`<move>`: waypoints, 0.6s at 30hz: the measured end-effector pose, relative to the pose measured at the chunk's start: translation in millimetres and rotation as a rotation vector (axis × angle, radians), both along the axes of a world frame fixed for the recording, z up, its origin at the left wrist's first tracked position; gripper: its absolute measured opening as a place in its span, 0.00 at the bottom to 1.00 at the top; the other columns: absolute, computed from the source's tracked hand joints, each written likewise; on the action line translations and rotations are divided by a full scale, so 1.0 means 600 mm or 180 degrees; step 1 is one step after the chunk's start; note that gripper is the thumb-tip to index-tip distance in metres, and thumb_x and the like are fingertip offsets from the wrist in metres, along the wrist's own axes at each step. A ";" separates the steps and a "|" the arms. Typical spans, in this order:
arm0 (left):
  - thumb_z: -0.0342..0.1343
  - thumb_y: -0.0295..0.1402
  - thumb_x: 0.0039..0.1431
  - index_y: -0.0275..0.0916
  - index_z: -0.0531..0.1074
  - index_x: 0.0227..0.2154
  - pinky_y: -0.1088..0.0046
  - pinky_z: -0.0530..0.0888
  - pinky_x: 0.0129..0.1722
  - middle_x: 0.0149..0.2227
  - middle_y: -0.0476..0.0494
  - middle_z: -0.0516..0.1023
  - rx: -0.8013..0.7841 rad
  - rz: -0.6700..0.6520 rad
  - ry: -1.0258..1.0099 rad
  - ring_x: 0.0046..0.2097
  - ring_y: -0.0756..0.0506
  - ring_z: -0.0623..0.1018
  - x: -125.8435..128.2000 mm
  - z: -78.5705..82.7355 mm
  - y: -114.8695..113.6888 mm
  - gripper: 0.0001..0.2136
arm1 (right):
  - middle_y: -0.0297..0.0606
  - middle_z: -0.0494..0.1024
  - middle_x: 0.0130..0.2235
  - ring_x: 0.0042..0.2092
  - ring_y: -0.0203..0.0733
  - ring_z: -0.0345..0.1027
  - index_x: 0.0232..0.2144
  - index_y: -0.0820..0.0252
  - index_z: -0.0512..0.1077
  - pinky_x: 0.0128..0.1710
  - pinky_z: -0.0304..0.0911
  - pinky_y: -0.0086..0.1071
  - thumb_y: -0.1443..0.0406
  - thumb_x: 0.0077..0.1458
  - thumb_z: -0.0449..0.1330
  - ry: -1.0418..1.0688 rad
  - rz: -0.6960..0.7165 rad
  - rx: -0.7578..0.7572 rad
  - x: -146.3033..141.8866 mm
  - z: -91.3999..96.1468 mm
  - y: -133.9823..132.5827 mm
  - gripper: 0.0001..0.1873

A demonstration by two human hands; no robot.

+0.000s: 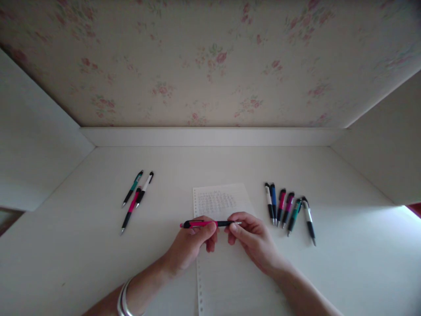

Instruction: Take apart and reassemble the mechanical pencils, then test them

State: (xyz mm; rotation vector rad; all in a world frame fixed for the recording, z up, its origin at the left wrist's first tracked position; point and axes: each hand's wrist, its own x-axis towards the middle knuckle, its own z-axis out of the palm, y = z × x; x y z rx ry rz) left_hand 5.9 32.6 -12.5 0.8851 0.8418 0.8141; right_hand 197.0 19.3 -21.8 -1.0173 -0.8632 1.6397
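A pink and black ballpoint pen [197, 224] lies level between my two hands, its tip pointing right. My left hand [194, 241] grips the pink barrel between thumb and fingers. At the tip end, my right hand [251, 239] pinches the pen with thumb and forefinger, the metal point showing just past them. Beneath both hands is a sheet of lined paper [223, 272] with punched holes down its left edge. Handwriting fills its upper part, too small to read. The hands cover the middle of the sheet.
To the left lie a teal pen [133, 188], a white pen [144, 189] and a pink pen [130, 210], close together. Several pens, including a purple pen [288, 210], form a row on the right. White side panels and a flowered wall [210, 87] bound the white desk [82, 254].
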 end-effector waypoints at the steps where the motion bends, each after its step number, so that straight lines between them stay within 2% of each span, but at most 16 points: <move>1: 0.62 0.55 0.57 0.35 0.73 0.28 0.74 0.66 0.26 0.25 0.48 0.73 -0.0005 0.0014 0.0003 0.26 0.50 0.71 0.000 -0.001 0.000 0.23 | 0.33 0.80 0.24 0.26 0.35 0.71 0.35 0.59 0.79 0.29 0.62 0.29 0.56 0.50 0.73 0.0003 0.0012 -0.0009 0.000 0.000 0.000 0.14; 8: 0.60 0.54 0.60 0.35 0.75 0.31 0.73 0.65 0.27 0.26 0.48 0.73 -0.0001 0.0123 0.0024 0.27 0.50 0.70 -0.003 -0.004 -0.003 0.22 | 0.33 0.82 0.32 0.27 0.35 0.72 0.44 0.53 0.77 0.29 0.65 0.30 0.60 0.48 0.74 0.0250 -0.0051 -0.0032 -0.001 0.009 0.003 0.20; 13: 0.59 0.53 0.60 0.35 0.76 0.33 0.73 0.64 0.27 0.26 0.48 0.72 0.0019 0.0130 0.0076 0.27 0.50 0.69 -0.003 0.000 -0.005 0.22 | 0.31 0.80 0.30 0.28 0.34 0.70 0.44 0.53 0.77 0.29 0.65 0.29 0.63 0.47 0.75 0.0294 -0.0025 0.0024 -0.003 0.009 0.003 0.21; 18: 0.59 0.53 0.61 0.36 0.74 0.32 0.73 0.64 0.27 0.26 0.49 0.72 0.0026 0.0090 0.0113 0.27 0.49 0.70 -0.002 0.000 -0.003 0.21 | 0.32 0.79 0.30 0.28 0.35 0.69 0.41 0.56 0.78 0.29 0.63 0.30 0.59 0.50 0.73 0.0141 -0.0009 0.0027 -0.003 0.010 0.002 0.16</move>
